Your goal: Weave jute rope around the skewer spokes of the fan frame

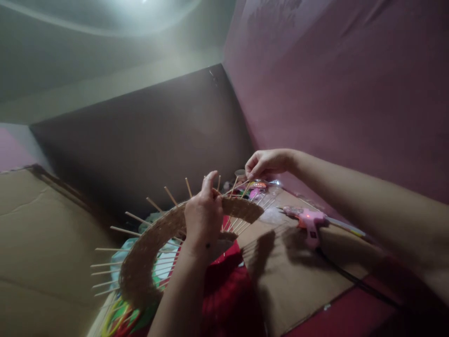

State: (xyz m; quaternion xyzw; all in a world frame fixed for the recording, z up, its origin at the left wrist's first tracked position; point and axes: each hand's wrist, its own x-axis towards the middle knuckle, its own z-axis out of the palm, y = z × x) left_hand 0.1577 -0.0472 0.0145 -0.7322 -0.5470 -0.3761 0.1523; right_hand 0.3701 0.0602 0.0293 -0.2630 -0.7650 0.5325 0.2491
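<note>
Gripping the top of the curved woven band (138, 267), the left hand (204, 213) is mostly closed, one finger sticking up above the edge. Band is raised and tilted, over the red cloth (228, 292) and left of the glue gun (310, 222). Thin sticks (125, 231) fan out past its outer rim; more show across the inner opening. Right hand (264, 163) is off the band's right end, fingers pinched on the tip of a thin strand (236, 188) running back to the weave. Glue gun sits on the cardboard (280, 281), red light lit, black cable (345, 276) trailing toward lower right.
</note>
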